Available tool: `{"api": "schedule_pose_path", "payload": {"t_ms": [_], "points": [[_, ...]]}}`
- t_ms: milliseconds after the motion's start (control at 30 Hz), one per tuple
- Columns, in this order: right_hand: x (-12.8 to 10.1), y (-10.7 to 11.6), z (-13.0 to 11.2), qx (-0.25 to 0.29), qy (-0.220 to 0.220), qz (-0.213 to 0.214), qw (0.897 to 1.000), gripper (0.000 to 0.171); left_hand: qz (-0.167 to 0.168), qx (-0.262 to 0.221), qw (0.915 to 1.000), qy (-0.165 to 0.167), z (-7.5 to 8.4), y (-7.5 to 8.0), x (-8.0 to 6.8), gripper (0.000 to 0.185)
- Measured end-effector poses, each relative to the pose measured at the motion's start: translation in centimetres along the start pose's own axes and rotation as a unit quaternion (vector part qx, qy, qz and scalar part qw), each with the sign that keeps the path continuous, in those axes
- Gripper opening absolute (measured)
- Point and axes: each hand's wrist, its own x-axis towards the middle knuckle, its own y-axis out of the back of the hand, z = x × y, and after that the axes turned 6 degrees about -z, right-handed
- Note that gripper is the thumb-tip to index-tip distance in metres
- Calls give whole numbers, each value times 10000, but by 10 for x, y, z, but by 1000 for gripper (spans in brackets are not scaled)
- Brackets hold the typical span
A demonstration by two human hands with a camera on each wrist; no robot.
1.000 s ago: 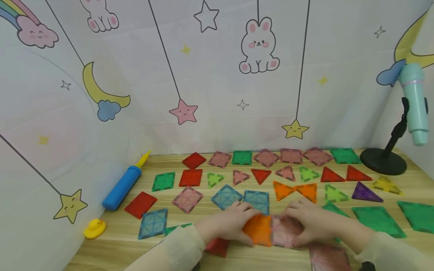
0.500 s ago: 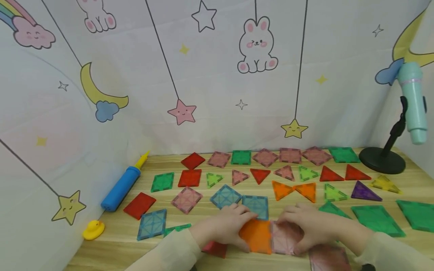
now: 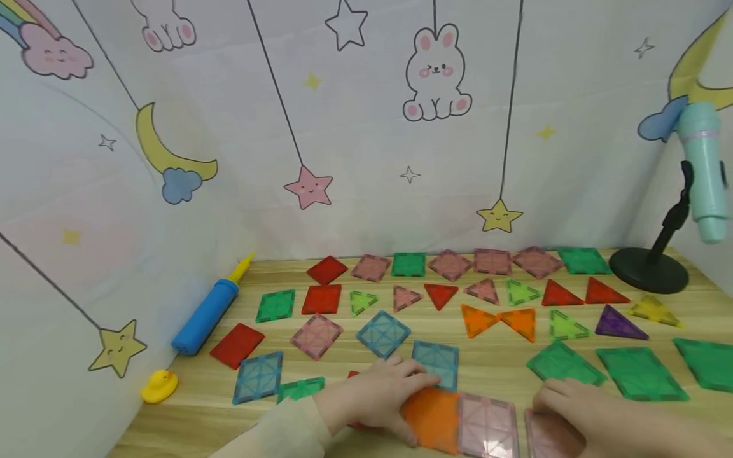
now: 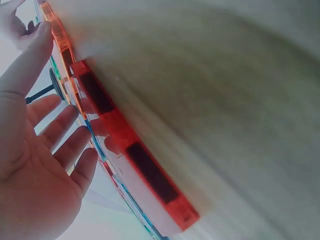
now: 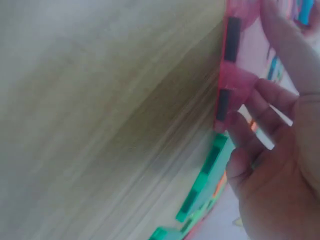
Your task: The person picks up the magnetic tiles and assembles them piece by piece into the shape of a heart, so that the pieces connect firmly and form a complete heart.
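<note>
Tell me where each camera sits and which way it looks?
Head: worn up high, facing forward and down at the wooden table and tiles; both hands and the left sleeve show.
Left wrist: sits low beside the left hand, looking along the table at the red tile edge.
Right wrist: sits low beside the right hand, looking at the pink tile edge.
Shared: head and left wrist both show the orange tile.

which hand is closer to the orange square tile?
Left. The left hand rests on the orange square tile, fingers over its left edge. The right hand is apart from it, past the pink square tile, on another pink tile.
</note>
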Motion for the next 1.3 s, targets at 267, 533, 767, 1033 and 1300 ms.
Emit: {"api": "schedule_pose_path", "payload": {"t_ms": [267,533,767,1033,1300], "points": [[-3,5,0,213,-1083,-321,9934,58,-222,73,9995,-222,3,-2,-8,82],[21,12,-8,-13,-1519,-275,9880,66,-187,191,9974,-668,6,-6,-18,78],[47,7,-15,-304,-1101,165,9933,70,-262,-5,9971,-714,12,-11,-22,71],[73,2,-29,-12,-749,218,9970,64,-161,-312,9975,-607,17,-13,-21,68],[78,4,-27,235,-584,108,9980,61,143,-65,9992,-370,11,-10,-21,80]]}}
